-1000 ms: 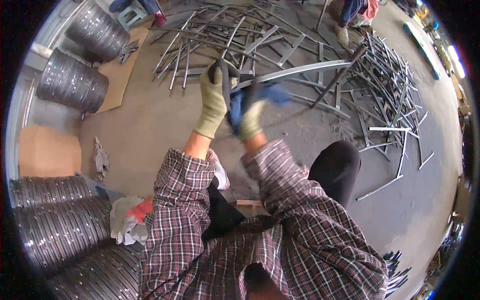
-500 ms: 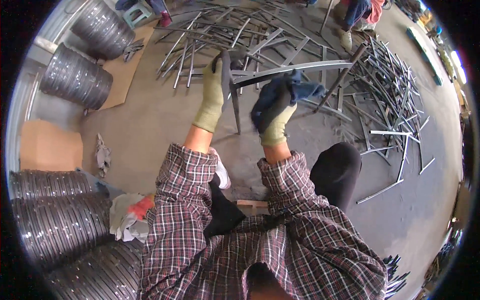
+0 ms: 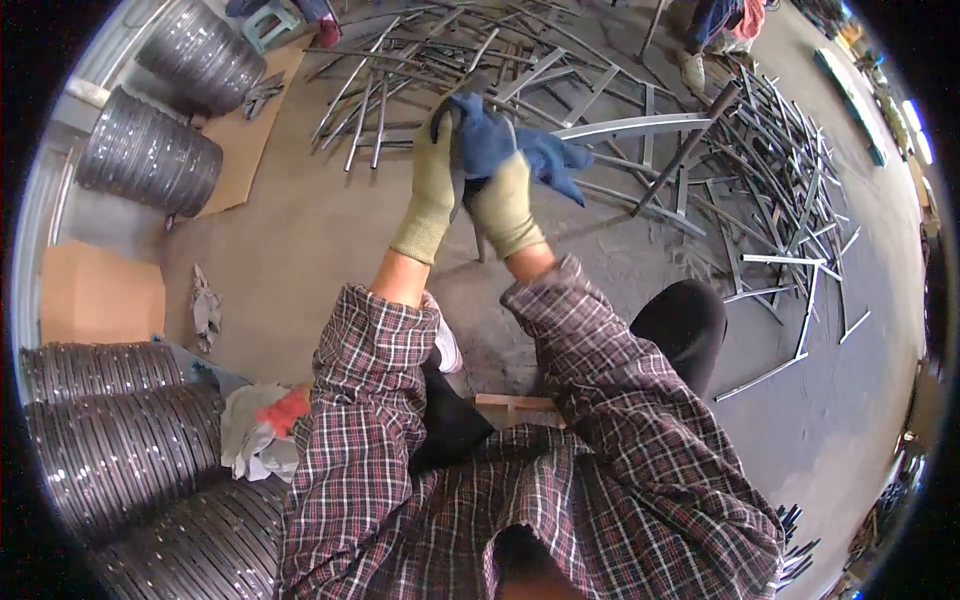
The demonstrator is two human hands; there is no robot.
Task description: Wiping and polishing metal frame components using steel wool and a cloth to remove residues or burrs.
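Observation:
An H-shaped dark metal frame (image 3: 640, 126) is held up in front of me, its curved crossbar running right to a slanted post. My left hand (image 3: 432, 180), in a pale green glove with a dark palm, is closed round the post at its left end. In a matching glove, my right hand (image 3: 505, 200) grips a crumpled blue rag (image 3: 545, 160), which lies over the left end of the crossbar close against my left hand. Rag and gloves hide that joint and the right fingertips.
Loose metal frames lie heaped on the floor ahead (image 3: 400, 85) and at the right (image 3: 790, 190). Wrapped bundles of dark strips (image 3: 120, 440) stand at the left, near a cardboard sheet (image 3: 100, 295) and some cloths (image 3: 250, 440). Another person's legs (image 3: 700, 50) show at the far right.
My right hand has moved left along the crossbar with the blue rag, from the middle up to my left hand. The left hand and the frame stay nearly in place.

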